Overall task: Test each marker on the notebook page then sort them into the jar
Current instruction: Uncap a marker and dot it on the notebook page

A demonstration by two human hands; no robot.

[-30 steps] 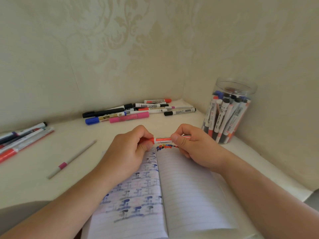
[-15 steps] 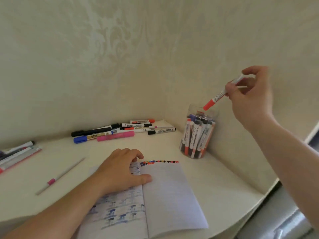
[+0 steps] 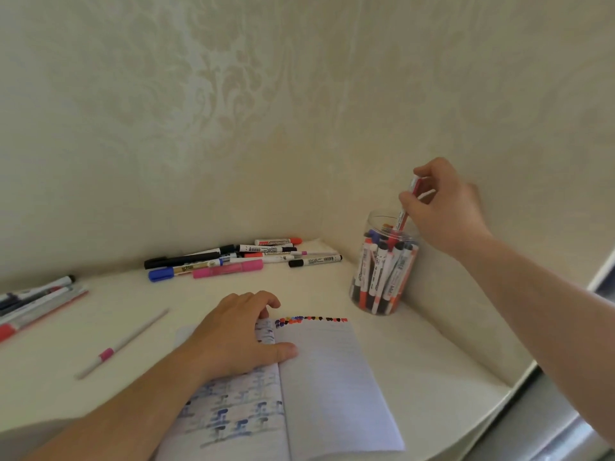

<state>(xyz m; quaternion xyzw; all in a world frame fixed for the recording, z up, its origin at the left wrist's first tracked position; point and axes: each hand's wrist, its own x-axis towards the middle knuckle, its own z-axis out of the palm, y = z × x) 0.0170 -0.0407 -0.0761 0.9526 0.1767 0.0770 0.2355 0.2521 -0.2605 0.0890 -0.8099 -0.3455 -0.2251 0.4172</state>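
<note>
Red marker [image 3: 406, 207] tilted, tip end already inside jar [image 3: 382, 291] mouth, upper end pinched in my right hand [image 3: 442, 207] fingers, curled closed around barrel. Steep angle, I judge, to slot between packed markers (jar nearly full). Left hand [image 3: 233, 334] flat, fingers spread, empty, pinning notebook [image 3: 332, 387] open for next test.

One notebook [image 3: 319, 387], one clear jar [image 3: 382, 271] stuffed with maybe a dozen markers, too packed to count properly. One red marker [image 3: 406, 207] going in. About ten loose ones in the back pile [image 3: 239, 257], roughly four at the left edge [image 3: 36, 301], one thin pen [image 3: 123, 344] alone.
</note>
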